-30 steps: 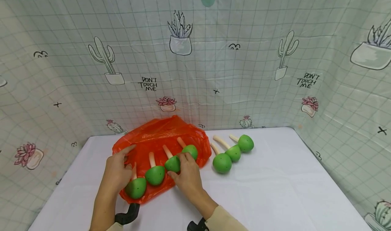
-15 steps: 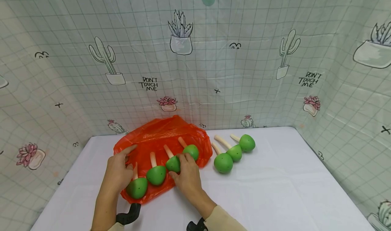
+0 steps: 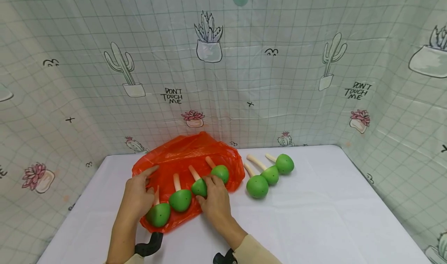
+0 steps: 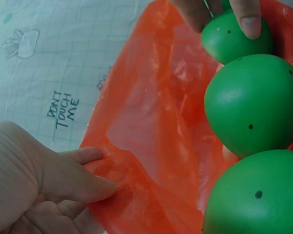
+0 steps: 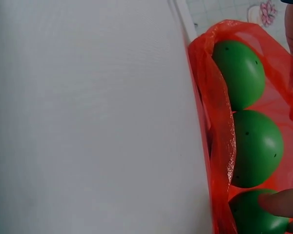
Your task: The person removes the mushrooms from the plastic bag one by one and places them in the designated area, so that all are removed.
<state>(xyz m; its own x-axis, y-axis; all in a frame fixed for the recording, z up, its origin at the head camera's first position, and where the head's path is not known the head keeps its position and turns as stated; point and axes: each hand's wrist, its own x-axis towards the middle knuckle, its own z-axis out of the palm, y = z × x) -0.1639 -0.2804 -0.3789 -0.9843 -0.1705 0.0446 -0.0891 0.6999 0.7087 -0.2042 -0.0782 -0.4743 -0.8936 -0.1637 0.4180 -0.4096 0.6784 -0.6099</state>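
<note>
A red plastic bag (image 3: 185,149) lies spread on the table with several green-capped toy mushrooms in it, their pale stems pointing away. My left hand (image 3: 136,198) is at the bag's left side; in the left wrist view its thumb and finger pinch the thin bag edge (image 4: 110,180). With thumb and fingers, my right hand (image 3: 217,202) grips the green cap of one toy mushroom (image 3: 198,188), second from the right in the bag. Beside it lie another mushroom (image 3: 220,173) to the right and two more to the left, the nearest mushroom (image 3: 160,215) close below my left hand.
Right of the bag, three more toy mushrooms (image 3: 257,187) lie in a slanting row on the white table (image 3: 307,217). A cloth backdrop (image 3: 244,74) printed with cacti stands behind and along both sides. Black straps (image 3: 150,245) sit at the wrists.
The whole scene has shifted slightly to the right in the head view. Both hands keep their places on the bag and the toy mushroom.
</note>
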